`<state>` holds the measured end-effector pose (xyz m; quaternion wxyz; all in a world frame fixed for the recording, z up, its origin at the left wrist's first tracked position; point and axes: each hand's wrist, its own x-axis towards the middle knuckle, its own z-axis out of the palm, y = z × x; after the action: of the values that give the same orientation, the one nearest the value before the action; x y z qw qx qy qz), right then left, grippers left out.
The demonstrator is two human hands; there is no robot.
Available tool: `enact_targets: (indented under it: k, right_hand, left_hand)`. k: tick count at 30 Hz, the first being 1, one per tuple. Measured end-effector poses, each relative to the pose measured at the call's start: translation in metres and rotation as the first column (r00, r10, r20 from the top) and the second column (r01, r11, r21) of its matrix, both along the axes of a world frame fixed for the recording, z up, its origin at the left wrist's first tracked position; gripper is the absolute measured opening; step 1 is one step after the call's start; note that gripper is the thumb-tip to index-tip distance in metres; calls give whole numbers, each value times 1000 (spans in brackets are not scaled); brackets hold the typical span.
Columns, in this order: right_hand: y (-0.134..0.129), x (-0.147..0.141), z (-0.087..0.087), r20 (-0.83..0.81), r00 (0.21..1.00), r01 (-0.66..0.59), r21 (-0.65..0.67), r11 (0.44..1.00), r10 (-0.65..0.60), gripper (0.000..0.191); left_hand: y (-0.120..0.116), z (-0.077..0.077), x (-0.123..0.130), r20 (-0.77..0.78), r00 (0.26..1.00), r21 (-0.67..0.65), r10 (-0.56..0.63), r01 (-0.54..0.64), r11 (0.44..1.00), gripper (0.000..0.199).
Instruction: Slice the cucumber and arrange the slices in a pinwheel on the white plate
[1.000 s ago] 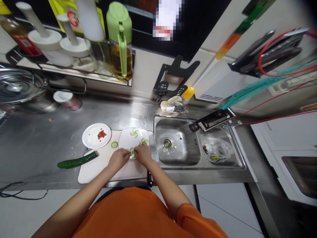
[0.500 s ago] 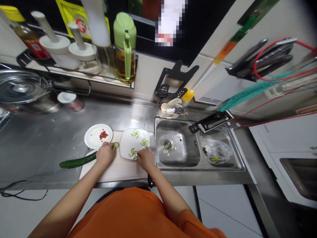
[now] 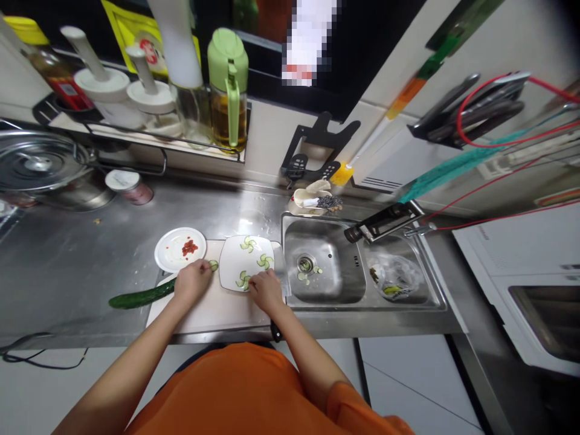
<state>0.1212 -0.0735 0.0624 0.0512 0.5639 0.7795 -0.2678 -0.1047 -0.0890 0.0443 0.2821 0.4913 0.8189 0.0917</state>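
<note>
Just left of the square plate (image 3: 234, 261), a cucumber slice (image 3: 214, 264) meets the left hand (image 3: 194, 284) — pinched or merely touched, I can't tell. Probably light, slick, easily torn: hold its rim. The right hand (image 3: 267, 291) curls at the plate's near edge — grip unclear.

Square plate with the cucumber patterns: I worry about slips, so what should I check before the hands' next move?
1. Square plate on the cutting board: ok.
2. Three cucumber patterns set apart from one another: ok.
3. Cucumber slice held firmly: cannot tell; the left hand has its fingertips at it, but the grip is unclear.
4. Right hand clear of the nearest pattern: cannot tell; its fingertips are right beside it.
5. Knife well away from the hands: not ok; it lies close by the right hand.
6. Red pieces on the round plate: ok.
</note>
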Motion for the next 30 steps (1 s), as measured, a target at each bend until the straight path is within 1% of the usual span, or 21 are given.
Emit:
enact_targets:
  k: [2, 4, 5, 7, 9, 11, 13, 15, 16, 17, 18, 19, 21, 23, 25, 27, 29, 30]
  right_hand:
    - [2, -3, -2, -60, 998, 26, -3, 1000, -26, 19]
    - [6, -9, -5, -155, 987, 46, -8, 999, -47, 17]
    - [8, -12, -6, -216, 975, 57, -9, 998, -58, 16]
    - [14, -21, -8, -350, 932, 93, -20, 996, -93, 14]
    - [20, -31, -9, -465, 870, 151, -71, 986, -166, 16]
    - [25, -41, -9, -536, 807, 186, -168, 968, -248, 19]
    - [30, -47, -8, -577, 760, 183, -252, 950, -300, 16]
    - [33, -50, -6, -596, 735, 174, -295, 940, -323, 12]
    - [34, -51, -5, -601, 727, 173, -306, 936, -331, 10]
    - [35, -51, -4, -605, 721, 173, -315, 933, -338, 9]
    - [35, -50, -3, -610, 714, 170, -324, 931, -343, 8]
    - [36, -50, -2, -616, 709, 163, -332, 929, -344, 8]
    - [37, -48, 0, -631, 698, 148, -336, 930, -339, 8]
    - [39, -47, 1, -645, 692, 127, -334, 934, -325, 9]
    - [41, -46, 2, -661, 685, 97, -334, 937, -306, 9]
    - [43, -45, 3, -680, 675, 68, -330, 942, -287, 8]
    - [45, -44, 5, -700, 664, 48, -313, 949, -264, 8]
    - [46, -43, 6, -709, 658, 38, -304, 952, -253, 9]
  left_hand:
    - [-2, -2, -5, 139, 990, 60, 32, -41, 997, 19]
    - [-4, -2, -8, 317, 946, 110, 71, -111, 988, 24]
    - [-4, -2, -9, 414, 905, 114, 94, -154, 981, 27]
    - [-4, 0, -7, 594, 793, 76, 137, -225, 971, 34]
    - [-2, 5, -2, 714, 681, 19, 165, -255, 967, 37]
    - [0, 11, 4, 769, 612, -28, 186, -259, 966, 36]
    - [1, 16, 9, 780, 589, -70, 211, -253, 965, 34]
    - [1, 17, 12, 782, 577, -110, 234, -241, 964, 33]
    - [1, 17, 13, 793, 557, -131, 248, -241, 962, 33]
    - [0, 15, 14, 812, 519, -158, 267, -245, 957, 33]
    - [-1, 13, 15, 839, 458, -192, 293, -254, 948, 32]
    - [-2, 10, 15, 868, 377, -233, 324, -268, 935, 32]
    - [-4, 4, 17, 901, 185, -332, 393, -290, 897, 30]
    - [-5, 0, 18, 883, 23, -444, 468, -276, 852, 25]
    - [-5, -3, 20, 831, -93, -554, 548, -213, 805, 21]
    - [-4, -4, 21, 769, -202, -634, 606, -126, 763, 20]
    - [-2, -5, 21, 720, -300, -671, 625, -73, 738, 19]
    - [0, -5, 21, 708, -334, -677, 623, -70, 732, 17]
